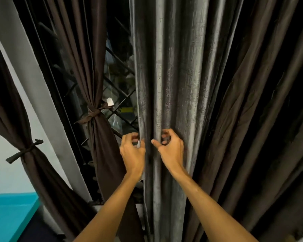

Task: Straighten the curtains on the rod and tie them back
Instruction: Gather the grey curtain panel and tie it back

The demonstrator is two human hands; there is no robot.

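Window (119, 70); left hand (132, 154), right hand (171, 151) pinch grey curtain (178, 75).

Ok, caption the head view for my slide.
Left hand and right hand grip folds of the grey curtain; the brown curtain beside it hangs tied back.

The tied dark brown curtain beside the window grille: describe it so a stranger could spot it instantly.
Start at the black diamond-pattern window grille. Left of it hangs the dark brown fabric curtain, cinched by a knotted brown sash. Unlike the other tied brown curtain at far left, it has a small white tag beside its knot.
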